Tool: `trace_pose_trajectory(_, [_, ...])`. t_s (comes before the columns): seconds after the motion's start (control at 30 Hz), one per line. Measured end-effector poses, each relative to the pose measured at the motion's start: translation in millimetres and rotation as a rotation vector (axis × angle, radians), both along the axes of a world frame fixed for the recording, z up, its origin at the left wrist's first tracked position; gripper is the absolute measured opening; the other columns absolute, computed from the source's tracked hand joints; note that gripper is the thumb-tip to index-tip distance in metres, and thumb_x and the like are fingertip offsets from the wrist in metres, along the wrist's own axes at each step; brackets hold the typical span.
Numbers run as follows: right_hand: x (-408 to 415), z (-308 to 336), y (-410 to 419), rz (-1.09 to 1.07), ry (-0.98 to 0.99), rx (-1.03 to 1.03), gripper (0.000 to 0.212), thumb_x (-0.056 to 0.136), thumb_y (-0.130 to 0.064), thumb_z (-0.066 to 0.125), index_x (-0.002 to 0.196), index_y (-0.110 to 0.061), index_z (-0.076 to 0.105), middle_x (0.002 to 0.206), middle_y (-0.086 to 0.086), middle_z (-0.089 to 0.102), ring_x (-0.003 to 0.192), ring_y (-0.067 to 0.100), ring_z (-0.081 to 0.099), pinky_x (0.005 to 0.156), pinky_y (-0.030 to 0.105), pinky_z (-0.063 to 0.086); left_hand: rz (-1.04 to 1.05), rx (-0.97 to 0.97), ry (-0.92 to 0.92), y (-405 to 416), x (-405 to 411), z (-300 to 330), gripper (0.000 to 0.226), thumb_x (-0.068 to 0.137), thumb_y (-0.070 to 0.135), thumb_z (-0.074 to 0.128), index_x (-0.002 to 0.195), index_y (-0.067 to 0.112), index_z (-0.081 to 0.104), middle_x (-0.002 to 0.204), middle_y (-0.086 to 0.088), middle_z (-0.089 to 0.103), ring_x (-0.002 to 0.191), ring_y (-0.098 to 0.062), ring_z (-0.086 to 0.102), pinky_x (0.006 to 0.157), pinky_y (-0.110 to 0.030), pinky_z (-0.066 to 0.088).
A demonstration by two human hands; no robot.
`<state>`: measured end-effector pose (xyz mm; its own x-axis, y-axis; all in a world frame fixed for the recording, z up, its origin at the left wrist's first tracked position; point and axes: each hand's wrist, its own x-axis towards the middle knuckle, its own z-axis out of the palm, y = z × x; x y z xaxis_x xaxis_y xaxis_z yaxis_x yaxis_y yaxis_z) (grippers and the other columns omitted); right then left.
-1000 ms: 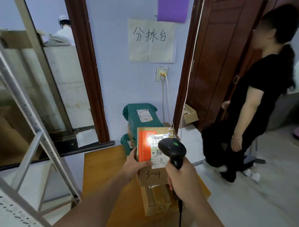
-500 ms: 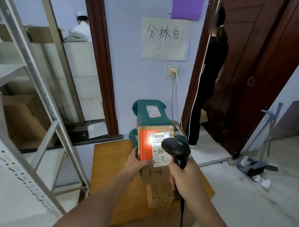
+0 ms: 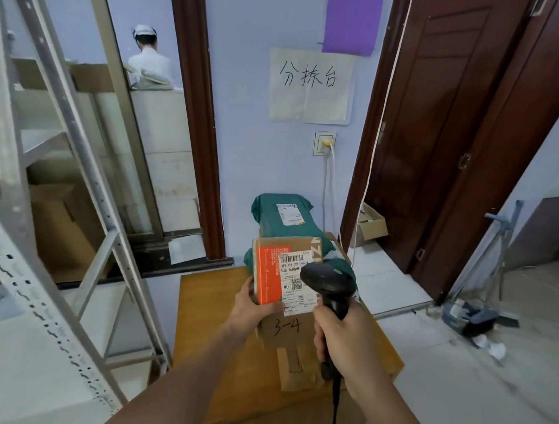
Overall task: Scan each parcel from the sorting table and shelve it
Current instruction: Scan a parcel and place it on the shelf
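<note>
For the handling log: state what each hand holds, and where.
Left hand grips the cardboard parcel at its left edge; right hand grips the barcode scanner by its handle.

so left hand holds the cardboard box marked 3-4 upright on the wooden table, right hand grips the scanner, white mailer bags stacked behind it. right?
Nearly. The head view shows the mailer bags are green, not white. The rest stands: left hand holds the cardboard box marked 3-4 on the wooden table, right hand grips the scanner.
</note>
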<state>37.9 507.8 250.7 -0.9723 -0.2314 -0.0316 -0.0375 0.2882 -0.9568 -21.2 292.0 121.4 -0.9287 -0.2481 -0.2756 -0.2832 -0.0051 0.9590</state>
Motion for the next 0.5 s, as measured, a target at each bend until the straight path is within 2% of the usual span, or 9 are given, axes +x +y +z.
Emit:
trace_pose_trajectory(0.17, [5.4, 4.3, -6.6, -0.036, -0.019, 0.008, 0.026, 0.098, -0.019, 0.056, 0.077, -0.004, 0.056, 0.05, 0.005, 0.052, 0.047, 0.023, 0.052, 0.055, 0.031, 0.053, -0.001, -0.029, 0.014, -5.0, 8.1, -3.3, 0.153, 0.033, 0.057, 0.103, 0.158, 0.047, 0.016, 0.148, 0.0, 0.047, 0.126, -0.023, 0.06, 0.101, -0.053, 0.056])
trace_pose_trajectory(0.5, [8.8, 7.0, -19.9, -0.066, -0.026, 0.083, 0.022, 0.097, -0.017, 0.057, 0.081, -0.002, 0.059, 0.048, 0.003, 0.054, 0.043, 0.016, 0.053, 0.047, 0.026, 0.05, -0.042, -0.078, 0.048, -10.1, 17.1, 1.5, 0.15, 0.038, 0.059, 0.102, 0.159, 0.045, 0.014, 0.153, 0.001, 0.039, 0.129, -0.022, 0.055, 0.101, -0.047, 0.057])
